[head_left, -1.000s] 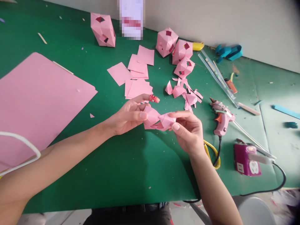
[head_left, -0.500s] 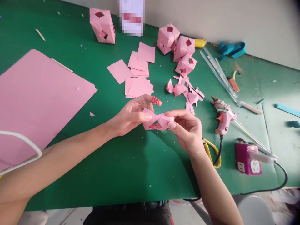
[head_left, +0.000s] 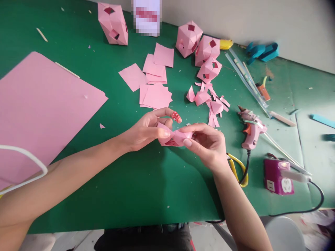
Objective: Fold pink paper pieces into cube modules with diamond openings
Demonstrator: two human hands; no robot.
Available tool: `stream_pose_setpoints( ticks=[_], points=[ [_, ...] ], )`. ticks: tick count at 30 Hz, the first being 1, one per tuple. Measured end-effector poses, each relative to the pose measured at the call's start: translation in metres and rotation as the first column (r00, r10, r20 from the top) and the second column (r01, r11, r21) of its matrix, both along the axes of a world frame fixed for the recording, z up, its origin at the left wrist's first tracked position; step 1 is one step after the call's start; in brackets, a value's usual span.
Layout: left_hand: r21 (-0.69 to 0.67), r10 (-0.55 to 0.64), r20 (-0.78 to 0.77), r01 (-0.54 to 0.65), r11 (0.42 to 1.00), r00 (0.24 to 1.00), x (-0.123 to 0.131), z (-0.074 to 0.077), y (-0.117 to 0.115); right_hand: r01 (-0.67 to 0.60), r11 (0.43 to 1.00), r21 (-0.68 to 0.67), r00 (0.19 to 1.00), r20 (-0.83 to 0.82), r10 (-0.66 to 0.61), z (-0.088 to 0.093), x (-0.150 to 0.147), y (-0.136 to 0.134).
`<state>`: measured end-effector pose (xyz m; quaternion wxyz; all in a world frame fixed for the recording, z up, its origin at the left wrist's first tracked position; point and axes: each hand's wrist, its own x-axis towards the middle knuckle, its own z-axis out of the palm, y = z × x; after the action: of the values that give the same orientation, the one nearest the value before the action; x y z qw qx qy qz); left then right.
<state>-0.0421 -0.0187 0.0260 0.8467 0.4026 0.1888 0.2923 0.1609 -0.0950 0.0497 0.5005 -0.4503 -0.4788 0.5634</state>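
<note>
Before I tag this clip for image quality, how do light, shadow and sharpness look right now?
Head view, centre: a soft shadow darkens the green tabletop below the right hand; head view, right: pale glare washes out the tabletop, and the blue strip looks slightly blurred; head view, top: the pale sheet is pixelated.

one held piece; four paper polyhedra

This looks like a craft workshop or craft corner, judging by the green worktable strewn with paper squares, cut scraps and folded paper shapes, plus a glue gun and a purple socket box.
</note>
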Motion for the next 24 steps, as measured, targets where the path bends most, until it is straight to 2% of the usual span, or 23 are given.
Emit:
stream_pose_setpoints(
  ticks=[5, 15, 24],
  points=[
    [-0.039, -0.044, -0.015, 0.043, 0.998, 0.999, -0.0002, 0.0027, 0.0001, -0.014, 1.000, 0.015, 1.000, 0.008, 0.014, 0.0035, -0.0009, -0.0006],
    [-0.029, -0.092, -0.005, 0.092, 0.995, 0.996, -0.0016, 0.0000, 0.0009, -0.036, 0.999, 0.021, 0.999, 0.010, 0.035, 0.0010, 0.0011, -0.0004],
    [-0.010, -0.046, -0.028, 0.046, 0.999, 0.999, 0.0002, -0.0011, 0.0009, -0.003, 0.998, 0.057, 1.000, 0.031, 0.002, -0.0018, 0.0018, -0.0012]
  ],
)
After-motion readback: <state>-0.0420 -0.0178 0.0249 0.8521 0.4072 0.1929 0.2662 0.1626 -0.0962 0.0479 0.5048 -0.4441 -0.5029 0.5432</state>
